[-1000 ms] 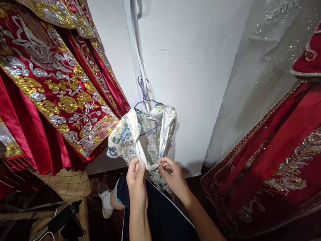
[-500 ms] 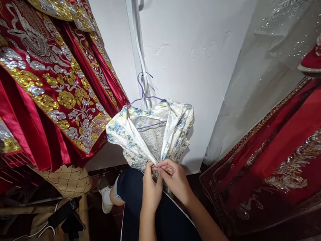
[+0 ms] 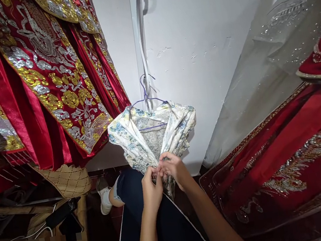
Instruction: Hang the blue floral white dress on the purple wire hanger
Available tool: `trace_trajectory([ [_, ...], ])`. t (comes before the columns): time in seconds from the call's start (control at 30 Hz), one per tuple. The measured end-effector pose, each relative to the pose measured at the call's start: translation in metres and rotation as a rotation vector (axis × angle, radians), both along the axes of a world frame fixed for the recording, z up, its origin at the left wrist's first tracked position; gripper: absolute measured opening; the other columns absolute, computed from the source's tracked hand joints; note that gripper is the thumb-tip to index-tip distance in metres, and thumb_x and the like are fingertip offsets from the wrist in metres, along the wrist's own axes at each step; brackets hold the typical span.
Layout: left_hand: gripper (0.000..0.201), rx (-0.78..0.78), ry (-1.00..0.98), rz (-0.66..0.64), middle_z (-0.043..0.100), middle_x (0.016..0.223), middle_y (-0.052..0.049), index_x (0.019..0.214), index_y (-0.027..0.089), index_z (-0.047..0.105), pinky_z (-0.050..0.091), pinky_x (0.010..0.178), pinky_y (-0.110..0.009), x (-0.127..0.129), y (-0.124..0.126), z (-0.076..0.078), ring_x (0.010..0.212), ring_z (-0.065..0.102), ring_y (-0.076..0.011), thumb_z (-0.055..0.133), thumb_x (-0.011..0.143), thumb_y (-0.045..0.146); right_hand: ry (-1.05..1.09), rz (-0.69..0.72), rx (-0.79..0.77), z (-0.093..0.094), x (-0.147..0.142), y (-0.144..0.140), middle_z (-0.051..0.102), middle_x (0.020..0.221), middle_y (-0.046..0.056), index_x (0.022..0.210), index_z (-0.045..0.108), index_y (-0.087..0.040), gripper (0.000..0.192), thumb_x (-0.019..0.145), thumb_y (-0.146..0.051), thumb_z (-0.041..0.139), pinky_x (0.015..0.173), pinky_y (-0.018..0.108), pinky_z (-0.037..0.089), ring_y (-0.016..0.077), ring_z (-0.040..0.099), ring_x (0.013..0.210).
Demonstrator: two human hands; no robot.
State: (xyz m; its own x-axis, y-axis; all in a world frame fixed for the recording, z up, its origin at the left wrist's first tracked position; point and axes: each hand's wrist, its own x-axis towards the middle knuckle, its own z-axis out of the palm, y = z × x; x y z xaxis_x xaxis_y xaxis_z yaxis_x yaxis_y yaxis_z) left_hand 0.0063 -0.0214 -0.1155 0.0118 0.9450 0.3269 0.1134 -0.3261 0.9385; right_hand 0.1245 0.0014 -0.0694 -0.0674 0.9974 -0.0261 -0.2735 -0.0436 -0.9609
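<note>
Floral blouse [image 3: 139,139], cream with blue and yellow print, draped open on a thin purple wire hanger [image 3: 146,98] directly above the fingertips, against the white wall [image 3: 198,50]. Front edges gathered just below the collar, pinched between both sets of fingers. Left hand [image 3: 151,188] fingers curled together, clamped on the cloth edge; right hand [image 3: 174,168] fingers bent inward, tips touching the left ones, clamped on the facing edge. Below the fingers, dark navy trousers [image 3: 165,232] with a white side stripe. Left of the fingers, red robes [image 3: 46,85] with gold and silver embroidery hanging. Right of the fingers, a sheer sequinned grey gown [image 3: 264,68] and more red embroidered cloth [image 3: 289,157].
</note>
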Motion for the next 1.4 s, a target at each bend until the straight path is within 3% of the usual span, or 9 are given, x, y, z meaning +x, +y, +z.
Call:
trace_trajectory([
  [0.3, 0.011, 0.151, 0.499, -0.059, 0.058, 0.081, -0.003, 0.081, 0.021, 0.048, 0.038, 0.065, -0.025, 0.001, 0.010, -0.015, 0.073, 0.056, -0.0166, 0.046, 0.091, 0.018, 0.222, -0.166, 0.267, 0.115, 0.007, 0.083, 0.070, 0.069, 0.002, 0.082, 0.053, -0.021, 0.020, 0.069, -0.015, 0.068, 0.056, 0.021, 0.050, 0.0123, 0.064, 0.061],
  [0.43, 0.010, 0.168, 0.732, -0.136, 0.060, 0.084, -0.004, 0.083, 0.021, 0.051, 0.036, 0.062, -0.026, -0.007, 0.017, -0.012, 0.073, 0.056, -0.0177, 0.048, 0.087, 0.013, 0.281, -0.176, 0.310, 0.132, 0.005, 0.083, 0.068, 0.066, 0.001, 0.081, 0.053, -0.021, 0.018, 0.070, -0.014, 0.065, 0.054, 0.019, 0.048, 0.0112, 0.062, 0.058],
  [0.53, 0.009, 0.171, 0.710, -0.149, 0.060, 0.083, -0.003, 0.082, 0.021, 0.053, 0.040, 0.065, -0.026, -0.022, 0.032, 0.013, 0.075, 0.058, -0.0180, 0.051, 0.089, 0.016, 0.231, -0.131, 0.389, 0.125, 0.001, 0.070, 0.068, 0.066, 0.000, 0.079, 0.055, -0.020, 0.012, 0.072, -0.015, 0.063, 0.052, 0.019, 0.047, 0.0104, 0.061, 0.056],
  [0.73, 0.031, 0.490, 0.280, 0.081, 0.064, 0.100, -0.005, 0.130, 0.023, 0.049, 0.048, 0.080, -0.029, -0.035, 0.066, 0.125, 0.086, 0.061, -0.0169, 0.048, 0.099, 0.026, 0.017, -0.096, 0.588, 0.126, -0.011, 0.044, 0.065, 0.067, -0.001, 0.077, 0.060, -0.020, 0.004, 0.081, -0.019, 0.061, 0.050, 0.021, 0.046, 0.0104, 0.060, 0.054],
  [0.83, 0.023, 0.623, 0.340, 0.055, 0.064, 0.105, -0.007, 0.119, 0.022, 0.059, 0.048, 0.078, -0.029, -0.029, 0.080, 0.158, 0.090, 0.061, -0.0175, 0.048, 0.099, 0.025, -0.059, -0.081, 0.647, 0.134, -0.011, 0.042, 0.063, 0.067, -0.002, 0.077, 0.060, -0.020, 0.006, 0.082, -0.021, 0.061, 0.050, 0.021, 0.045, 0.0099, 0.057, 0.053],
  [1.0, 0.015, 0.763, 0.321, 0.165, 0.062, 0.087, -0.004, 0.092, 0.018, 0.064, 0.044, 0.072, -0.026, -0.020, 0.088, 0.164, 0.079, 0.057, -0.0150, 0.052, 0.097, 0.026, -0.110, -0.140, 0.554, 0.106, -0.006, 0.062, 0.063, 0.065, -0.001, 0.073, 0.057, -0.021, 0.010, 0.079, -0.027, 0.062, 0.047, 0.021, 0.038, 0.0095, 0.052, 0.050],
  [1.17, 0.014, 0.732, -0.066, 0.521, 0.062, 0.090, -0.003, 0.093, 0.017, 0.063, 0.044, 0.085, -0.026, -0.056, 0.102, 0.176, 0.089, 0.058, -0.0145, 0.056, 0.095, 0.028, -0.115, -0.145, 0.366, 0.047, -0.006, 0.068, 0.063, 0.059, -0.001, 0.069, 0.055, -0.022, 0.010, 0.074, -0.028, 0.061, 0.046, 0.023, 0.034, 0.0109, 0.048, 0.047],
  [1.27, 0.015, 0.414, -0.530, 0.533, 0.059, 0.082, -0.001, 0.087, 0.016, 0.060, 0.047, 0.080, -0.024, -0.095, 0.119, 0.169, 0.080, 0.057, -0.0123, 0.055, 0.094, 0.028, -0.084, -0.088, 0.305, 0.028, -0.007, 0.049, 0.064, 0.061, 0.000, 0.081, 0.064, -0.020, 0.012, 0.075, -0.030, 0.061, 0.046, 0.024, 0.033, 0.0112, 0.047, 0.047],
  [1.4, 0.026, -0.127, -0.981, 0.342, 0.059, 0.074, -0.002, 0.077, 0.017, 0.055, 0.051, 0.078, -0.023, -0.118, 0.118, 0.117, 0.073, 0.059, -0.0109, 0.041, 0.098, 0.024, -0.062, 0.011, 0.192, 0.014, -0.013, 0.011, 0.066, 0.067, 0.000, 0.130, 0.059, -0.018, 0.052, 0.079, -0.029, 0.057, 0.048, 0.025, 0.036, 0.0117, 0.047, 0.049],
])
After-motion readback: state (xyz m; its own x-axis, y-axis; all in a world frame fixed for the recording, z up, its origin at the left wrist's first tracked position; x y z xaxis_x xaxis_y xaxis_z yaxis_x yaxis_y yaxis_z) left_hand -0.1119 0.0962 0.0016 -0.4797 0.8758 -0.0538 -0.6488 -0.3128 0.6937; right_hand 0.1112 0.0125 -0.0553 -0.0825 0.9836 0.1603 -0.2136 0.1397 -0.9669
